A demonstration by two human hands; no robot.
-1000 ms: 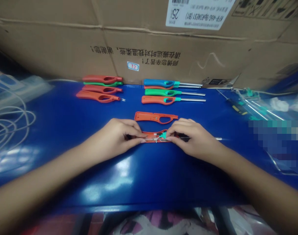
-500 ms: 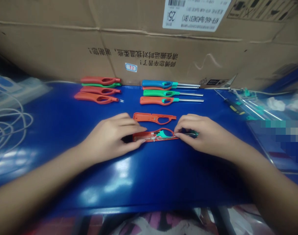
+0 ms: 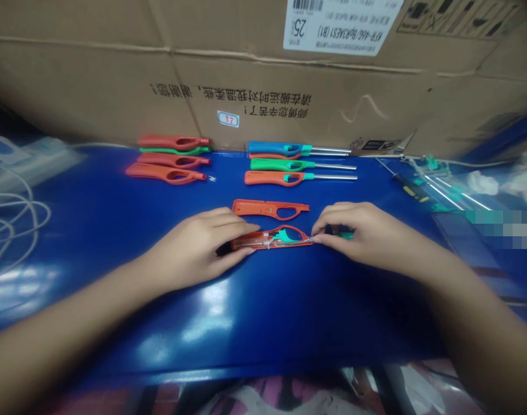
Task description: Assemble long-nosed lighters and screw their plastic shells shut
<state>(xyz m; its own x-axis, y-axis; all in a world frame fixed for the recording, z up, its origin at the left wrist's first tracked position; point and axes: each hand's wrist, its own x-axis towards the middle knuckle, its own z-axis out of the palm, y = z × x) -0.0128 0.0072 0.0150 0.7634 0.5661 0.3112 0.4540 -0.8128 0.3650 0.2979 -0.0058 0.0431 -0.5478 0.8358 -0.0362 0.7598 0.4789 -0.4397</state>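
An open orange lighter shell half (image 3: 304, 235) lies on the blue table, with a teal trigger (image 3: 283, 235), a clear tube-like part and a thin white wire inside it. My left hand (image 3: 209, 239) grips its wide end between thumb and fingers. At its narrow end, my right hand (image 3: 354, 233) pinches a thin metal piece that comes out of the shell. Part of this piece and a bit of teal are hidden behind the right fingers. Just beyond lies the matching orange shell half (image 3: 259, 207), hollow side up.
Several assembled lighters (image 3: 281, 178) lie behind, with stacked shells (image 3: 168, 173) and tiny metal pins (image 3: 212, 178) to their left. A screwdriver (image 3: 413, 189) and metal tubes (image 3: 445, 193) are at right. White cable (image 3: 42, 230) coils at left. A cardboard box (image 3: 116, 86) walls the back.
My right fingers have shifted slightly right from the shell's narrow tip, and the thin metal piece there shows more. My left hand keeps its grip. The whole view has shifted a little.
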